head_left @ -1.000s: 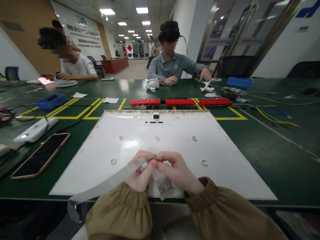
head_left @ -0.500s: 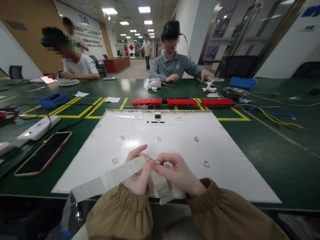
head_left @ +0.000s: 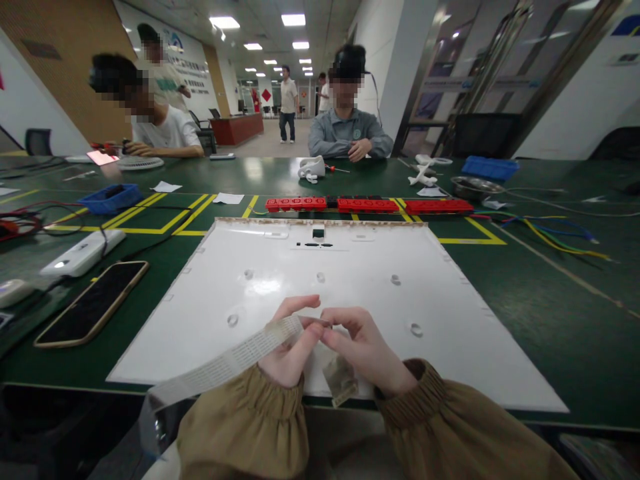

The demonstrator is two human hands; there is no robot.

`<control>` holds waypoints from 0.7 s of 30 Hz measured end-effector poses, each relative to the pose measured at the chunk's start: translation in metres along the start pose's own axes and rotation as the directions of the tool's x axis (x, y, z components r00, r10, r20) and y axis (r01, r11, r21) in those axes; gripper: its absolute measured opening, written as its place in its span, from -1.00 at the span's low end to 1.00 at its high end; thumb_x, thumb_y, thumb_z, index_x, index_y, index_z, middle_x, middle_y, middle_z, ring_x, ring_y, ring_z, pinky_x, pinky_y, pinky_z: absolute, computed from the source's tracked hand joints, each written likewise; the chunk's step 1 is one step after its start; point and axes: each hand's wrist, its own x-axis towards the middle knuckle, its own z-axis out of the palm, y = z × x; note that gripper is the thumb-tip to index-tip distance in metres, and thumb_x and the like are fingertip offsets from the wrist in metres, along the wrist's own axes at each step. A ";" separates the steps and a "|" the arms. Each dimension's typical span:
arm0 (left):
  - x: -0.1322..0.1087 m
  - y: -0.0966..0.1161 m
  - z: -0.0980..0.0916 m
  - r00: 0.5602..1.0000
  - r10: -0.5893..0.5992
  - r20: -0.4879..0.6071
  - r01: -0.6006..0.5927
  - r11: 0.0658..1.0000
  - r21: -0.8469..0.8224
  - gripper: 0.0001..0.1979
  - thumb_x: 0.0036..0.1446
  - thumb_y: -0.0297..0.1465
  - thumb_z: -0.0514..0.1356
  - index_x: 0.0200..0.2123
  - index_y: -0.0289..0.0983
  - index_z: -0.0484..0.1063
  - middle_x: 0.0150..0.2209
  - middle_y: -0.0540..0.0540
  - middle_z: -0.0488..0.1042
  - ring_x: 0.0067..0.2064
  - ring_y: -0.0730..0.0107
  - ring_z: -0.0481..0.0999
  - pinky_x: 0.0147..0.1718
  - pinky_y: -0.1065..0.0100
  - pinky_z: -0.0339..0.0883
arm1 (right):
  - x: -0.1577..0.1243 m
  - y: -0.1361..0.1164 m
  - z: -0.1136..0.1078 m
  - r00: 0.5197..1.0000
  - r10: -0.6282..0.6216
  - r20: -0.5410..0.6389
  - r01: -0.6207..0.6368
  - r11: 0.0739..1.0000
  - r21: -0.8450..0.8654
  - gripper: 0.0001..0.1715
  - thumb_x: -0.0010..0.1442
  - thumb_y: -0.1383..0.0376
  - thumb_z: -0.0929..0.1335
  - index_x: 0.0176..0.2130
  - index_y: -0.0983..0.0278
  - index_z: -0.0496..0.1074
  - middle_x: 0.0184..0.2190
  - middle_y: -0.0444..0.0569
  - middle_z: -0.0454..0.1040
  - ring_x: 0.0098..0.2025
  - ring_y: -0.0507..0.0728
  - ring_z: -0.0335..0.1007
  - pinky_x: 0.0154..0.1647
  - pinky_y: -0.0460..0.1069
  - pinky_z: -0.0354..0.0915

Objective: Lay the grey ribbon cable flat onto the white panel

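Note:
My left hand [head_left: 290, 343] is pinched on a long pale strip [head_left: 235, 357] marked with rows of small dashes. The strip runs down to the left over my left sleeve and hangs past the table's front edge. My right hand [head_left: 355, 347] pinches the same piece, fingertips meeting those of my left. What lies exactly between the fingertips is too small to make out. Below my right hand dangles a crumpled greyish end [head_left: 340, 380], apparently of the strip. Both hands are above a large white panel [head_left: 280, 297] with several small round raised rings and a few cutouts along its far edge.
Beyond the panel lies a row of red strips [head_left: 367, 205] with coloured wires [head_left: 560, 240]. On the left are a phone [head_left: 93, 303], a white power strip [head_left: 83, 253] and a blue tray [head_left: 110, 199]. Two people sit across the green table; others stand behind.
Both hands have shifted slightly right with the strip, fingertips still together. The person across has drawn an outstretched arm in, and the view has moved a little.

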 end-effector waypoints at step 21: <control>0.001 -0.008 -0.005 0.983 0.175 -0.047 -0.172 0.983 0.066 -0.64 0.09 -0.33 0.20 0.00 -0.17 0.39 -0.12 -0.13 0.47 -0.11 0.28 0.46 -0.15 0.31 0.38 | 0.001 -0.005 0.001 0.998 0.001 -0.062 -0.001 1.000 -0.004 -0.63 0.12 0.19 0.32 -0.61 0.32 0.25 -0.63 -0.18 0.17 -0.50 -0.03 0.07 -0.45 -0.10 0.08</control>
